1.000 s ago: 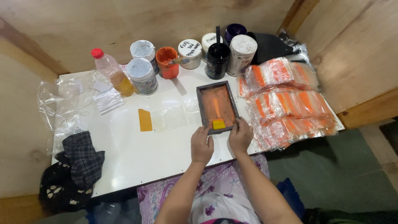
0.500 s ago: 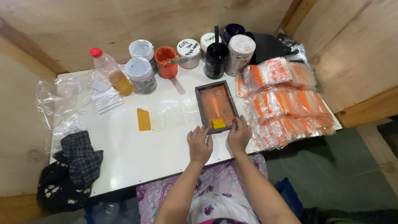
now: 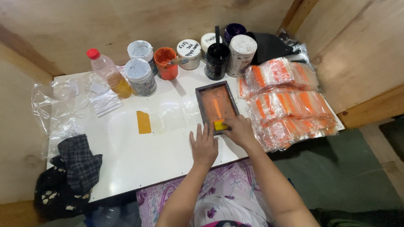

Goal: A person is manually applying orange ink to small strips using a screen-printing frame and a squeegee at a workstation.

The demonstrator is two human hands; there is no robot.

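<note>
Head view: right hand [image 3: 240, 131] pinches squeegee [image 3: 220, 125].

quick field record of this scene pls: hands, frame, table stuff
left hand: flat on the white table, fingertips at the near edge of the frame
right hand: holds a small yellow squeegee at the frame's near end
frame: dark wooden screen, mesh covered in orange ink
right of frame: stacks of clear bags with orange print
back row: paint tubs, an open orange tub, a bottle with red cap
left edge: dark checked cloth
</note>
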